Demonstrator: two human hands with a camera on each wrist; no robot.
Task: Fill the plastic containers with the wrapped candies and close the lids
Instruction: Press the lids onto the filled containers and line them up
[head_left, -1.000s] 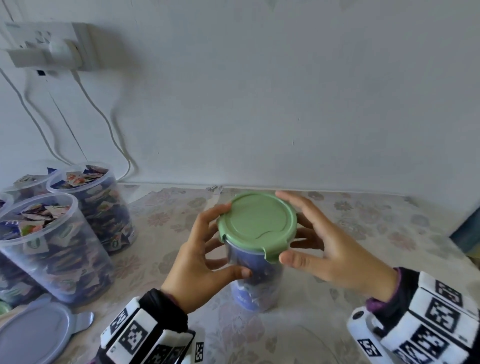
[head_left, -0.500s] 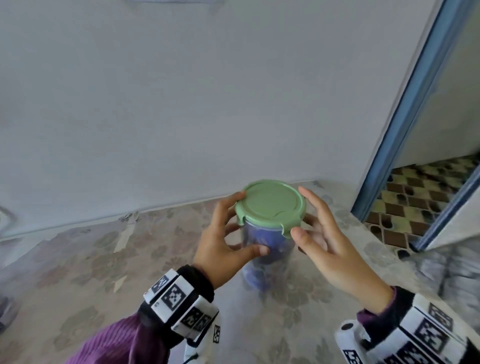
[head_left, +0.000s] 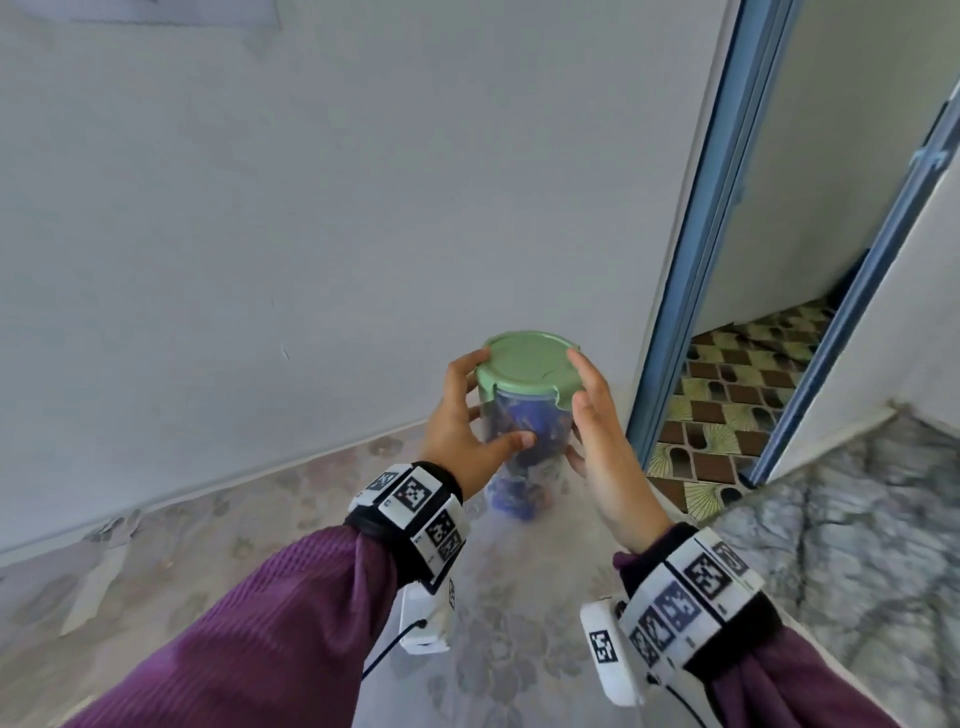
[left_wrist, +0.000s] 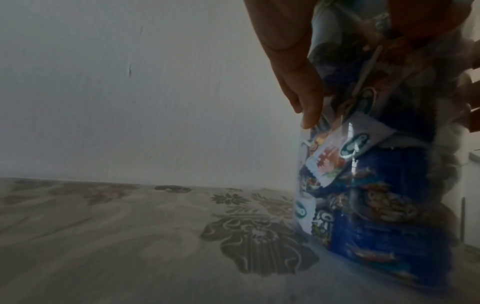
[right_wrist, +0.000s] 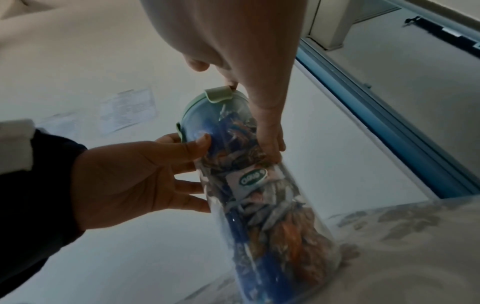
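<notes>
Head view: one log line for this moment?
jar: full of candies, on table | lid: on | left hand: holds jar | right hand: holds jar

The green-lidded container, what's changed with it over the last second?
Both hands carried the container rightward along the table, from beside the open tubs to near the blue door frame. Unchanged: left hand and right hand hold its sides, green lid on.
</notes>
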